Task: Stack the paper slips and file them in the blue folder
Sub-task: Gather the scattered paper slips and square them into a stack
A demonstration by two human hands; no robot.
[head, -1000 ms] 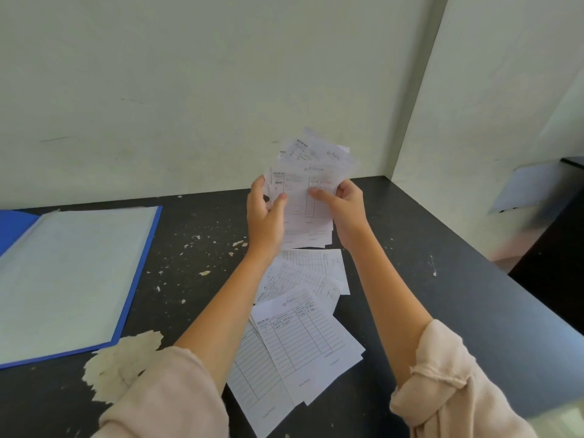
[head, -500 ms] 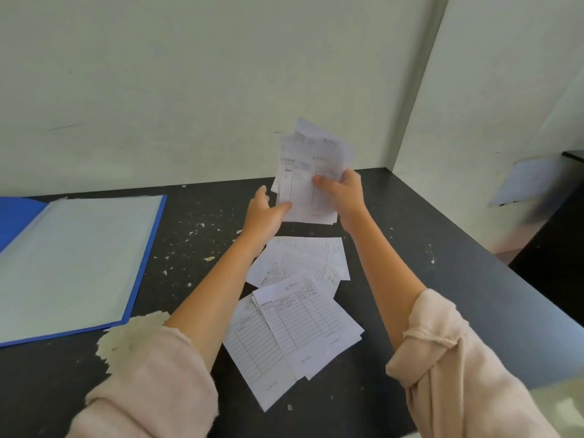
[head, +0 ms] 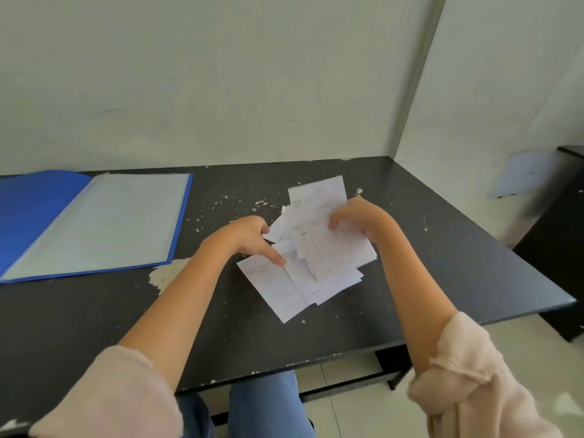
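Note:
My right hand [head: 357, 219] grips a bunch of white printed paper slips [head: 319, 213] by its right edge, held low over the table. Beneath it several more loose slips [head: 281, 289] lie fanned on the black table. My left hand [head: 249, 238] rests on those loose slips, its forefinger pressing the top one, fingers partly curled and holding nothing. The blue folder [head: 38, 203] lies open at the far left, a pale sheet [head: 117, 216] covering its right half.
The black table [head: 442, 254] has chipped pale patches, the largest [head: 167, 273] just below the folder's corner. White walls close the back and right. The table's front edge runs above my knees; a dark cabinet [head: 559, 248] stands at the right.
The bunch of slips came down from in front of the wall to just above the table. My left hand let go of it and dropped onto the loose slips. The camera tilted downward.

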